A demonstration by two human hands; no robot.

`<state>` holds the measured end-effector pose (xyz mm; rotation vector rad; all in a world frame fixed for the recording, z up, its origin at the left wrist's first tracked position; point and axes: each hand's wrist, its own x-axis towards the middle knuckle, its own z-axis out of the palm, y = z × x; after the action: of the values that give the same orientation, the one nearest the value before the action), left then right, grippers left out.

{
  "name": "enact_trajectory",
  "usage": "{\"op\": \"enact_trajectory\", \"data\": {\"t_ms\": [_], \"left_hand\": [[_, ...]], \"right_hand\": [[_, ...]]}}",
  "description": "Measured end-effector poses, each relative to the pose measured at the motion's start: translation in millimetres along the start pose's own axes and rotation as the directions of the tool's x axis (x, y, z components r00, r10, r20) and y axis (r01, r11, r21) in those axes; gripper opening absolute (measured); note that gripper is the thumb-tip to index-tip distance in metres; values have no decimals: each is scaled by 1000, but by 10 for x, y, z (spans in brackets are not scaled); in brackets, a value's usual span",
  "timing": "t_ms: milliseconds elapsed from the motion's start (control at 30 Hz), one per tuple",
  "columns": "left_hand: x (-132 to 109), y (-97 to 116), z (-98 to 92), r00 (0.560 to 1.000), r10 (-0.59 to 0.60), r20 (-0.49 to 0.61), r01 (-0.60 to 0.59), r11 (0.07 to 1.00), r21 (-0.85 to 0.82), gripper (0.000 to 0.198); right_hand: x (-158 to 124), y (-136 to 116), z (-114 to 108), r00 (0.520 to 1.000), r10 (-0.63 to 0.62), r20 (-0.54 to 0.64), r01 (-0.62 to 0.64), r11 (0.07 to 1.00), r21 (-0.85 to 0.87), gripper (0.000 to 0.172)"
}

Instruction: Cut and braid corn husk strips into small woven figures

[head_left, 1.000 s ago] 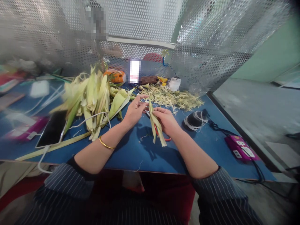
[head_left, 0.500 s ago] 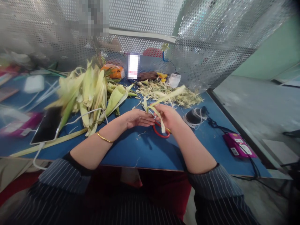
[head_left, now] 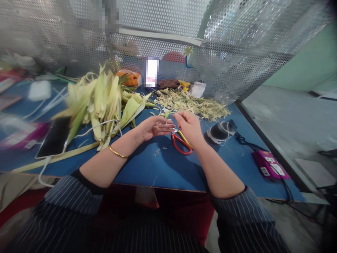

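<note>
My left hand [head_left: 158,128], palm turned up, has a small piece of pale green corn husk [head_left: 166,114] at its thumb and fingertips. Close beside it, my right hand [head_left: 189,125] is closed in a pinch near the same piece; whatever is between those fingertips is too small to make out. Scissors [head_left: 181,143] with one red and one yellow handle lie on the blue table [head_left: 147,168] below my hands, partly covered by the right one. Whole corn husks [head_left: 105,98] are heaped at the left, and shredded husk [head_left: 195,102] is spread behind my hands.
A phone [head_left: 54,137] with a white cable lies at the left. To the right are a dark roll wound with white cord [head_left: 219,133] and a magenta box [head_left: 270,164] with black cables. An orange packet [head_left: 129,78] and a lit screen [head_left: 152,72] stand before the perforated metal partition [head_left: 160,21].
The long pale husk strip that ran through my fingers and hung from my right hand no longer shows. My right hand has turned into a tighter pinch, and more of the scissors is uncovered.
</note>
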<state>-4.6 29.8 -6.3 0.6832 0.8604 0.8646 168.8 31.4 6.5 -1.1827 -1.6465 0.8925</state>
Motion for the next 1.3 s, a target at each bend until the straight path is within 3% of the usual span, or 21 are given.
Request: {"op": "enact_trajectory", "data": {"t_ms": [67,133,233,333,433,533,700,767,867,967,1067,1133,1200,1300], "left_hand": [[-2,47,-8,1000,2,8,-1,996,-90,25],[2,69,-14,998,43,-42,-48,990,-129,23],[21,57,-19,979,129,-157,-146,984,-102,13],[44,21,-24,971,162,-175,-178,981,-80,13],[51,-3,-19,971,155,-180,-175,979,-101,15],[39,-3,10,966,167,-196,-193,974,-120,14],[8,17,68,943,275,-187,-289,956,-52,18],[0,22,69,933,312,-178,-316,949,12,21],[-9,22,48,921,347,-175,-324,934,147,24],[-28,11,39,949,305,-82,-272,922,276,36],[-60,-8,60,980,200,23,-197,930,311,45],[-82,-15,78,988,149,39,-154,939,308,38],[-93,-14,87,992,127,23,-129,946,296,28],[-86,-3,80,991,134,13,-132,956,263,23]], "right_hand": [[-25,-55,-35,997,-68,30,70,997,-45,23],[-63,-119,-61,984,-98,147,105,994,-41,23],[-123,-180,-68,914,-86,397,123,990,-70,19],[-152,-148,-35,839,-48,542,139,982,-129,18],[-151,-55,13,792,-22,610,155,974,-166,16],[-146,-11,51,788,-14,615,141,977,-158,14],[-148,-105,38,753,22,658,-89,994,69,16],[-143,-138,4,774,21,633,-158,974,161,18],[-108,-145,-64,857,-21,515,-196,911,363,20],[-30,-116,-126,932,20,362,-236,793,561,20],[68,-63,-151,946,157,282,-312,666,678,23],[118,-20,-143,938,213,273,-346,623,701,22],[145,18,-128,948,229,219,-317,673,668,22],[146,58,-122,988,155,12,-142,868,477,19]]}}
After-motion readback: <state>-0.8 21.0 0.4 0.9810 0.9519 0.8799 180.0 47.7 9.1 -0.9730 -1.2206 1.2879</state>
